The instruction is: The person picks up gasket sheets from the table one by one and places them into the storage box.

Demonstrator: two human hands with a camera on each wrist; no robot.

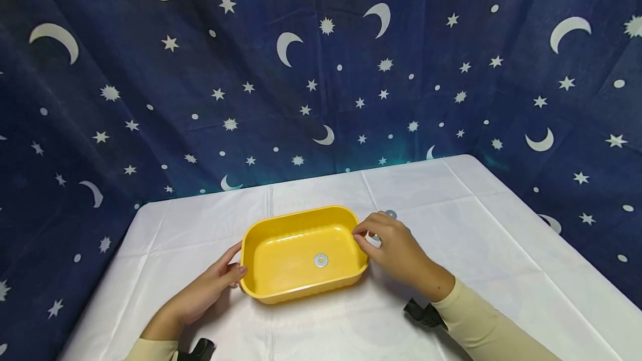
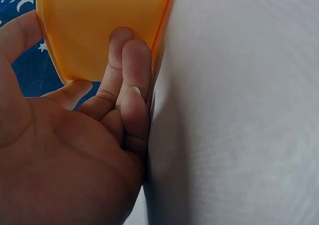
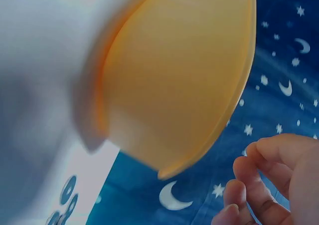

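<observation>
A yellow tray [image 1: 281,255] sits near the middle of the white table [image 1: 501,249], with one metal washer [image 1: 321,261] lying flat on its floor. The left hand [image 1: 215,283] rests against the tray's left wall; the left wrist view shows its fingers [image 2: 129,70] straight on the wall's outside. The right hand [image 1: 396,244] is at the tray's right rim, fingers curled; whether they pinch anything cannot be told. More washers [image 3: 67,195] lie on the table just right of the tray, mostly hidden in the head view.
</observation>
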